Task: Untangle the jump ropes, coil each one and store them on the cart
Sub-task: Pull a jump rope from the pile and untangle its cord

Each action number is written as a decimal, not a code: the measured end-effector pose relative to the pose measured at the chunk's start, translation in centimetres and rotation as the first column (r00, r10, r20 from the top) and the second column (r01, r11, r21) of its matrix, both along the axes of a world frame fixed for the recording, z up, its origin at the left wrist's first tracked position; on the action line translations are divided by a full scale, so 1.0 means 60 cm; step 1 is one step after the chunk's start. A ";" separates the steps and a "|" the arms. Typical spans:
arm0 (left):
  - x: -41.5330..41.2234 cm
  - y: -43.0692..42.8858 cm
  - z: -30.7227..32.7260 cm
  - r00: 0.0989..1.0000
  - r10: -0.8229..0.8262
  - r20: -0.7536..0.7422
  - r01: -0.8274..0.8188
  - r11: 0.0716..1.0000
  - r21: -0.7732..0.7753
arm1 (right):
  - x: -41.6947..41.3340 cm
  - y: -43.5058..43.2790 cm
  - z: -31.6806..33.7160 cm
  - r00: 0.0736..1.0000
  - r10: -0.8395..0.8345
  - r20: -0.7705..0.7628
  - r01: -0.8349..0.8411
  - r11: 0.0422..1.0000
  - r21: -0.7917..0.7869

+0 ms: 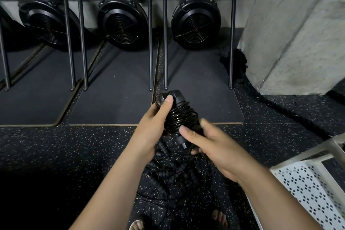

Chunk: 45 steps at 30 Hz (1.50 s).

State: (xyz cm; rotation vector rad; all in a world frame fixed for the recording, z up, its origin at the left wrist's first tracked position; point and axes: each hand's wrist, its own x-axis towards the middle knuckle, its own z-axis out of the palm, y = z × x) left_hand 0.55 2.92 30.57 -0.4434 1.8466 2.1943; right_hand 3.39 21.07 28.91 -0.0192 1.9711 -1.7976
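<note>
A black jump rope is wound in tight coils around its handles, held in front of me above the floor. My left hand grips the upper end of the bundle, thumb pressed near the handle tops. My right hand holds the lower end, its fingers curled around the handle bottoms. Below my hands a tangle of black jump ropes lies on the speckled floor. The white perforated cart stands at the lower right.
Three black fan rowing machines stand upright against the back wall on dark mats. A concrete pillar rises at the right with a thick black battle rope trailing past its base. My sandalled feet show at the bottom.
</note>
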 end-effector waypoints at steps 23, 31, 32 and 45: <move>0.176 0.178 0.160 0.867 -0.358 -0.345 0.324 0.933 -0.154 | 0.212 0.206 0.187 0.926 -0.333 -0.176 0.345 0.938 0.042; 0.261 0.326 0.206 0.761 -0.543 -0.355 0.413 0.827 -0.382 | 0.363 0.319 0.225 0.769 -0.624 -0.141 0.619 0.781 -0.081; 0.269 0.345 0.204 0.763 -0.543 -0.350 0.401 0.823 -0.402 | 0.380 0.328 0.219 0.735 -0.665 -0.133 0.662 0.746 -0.076; 0.269 0.579 0.135 0.483 -0.813 -0.326 0.482 0.557 -0.676 | 0.430 0.395 0.122 0.226 -0.974 -0.016 0.974 0.225 0.026</move>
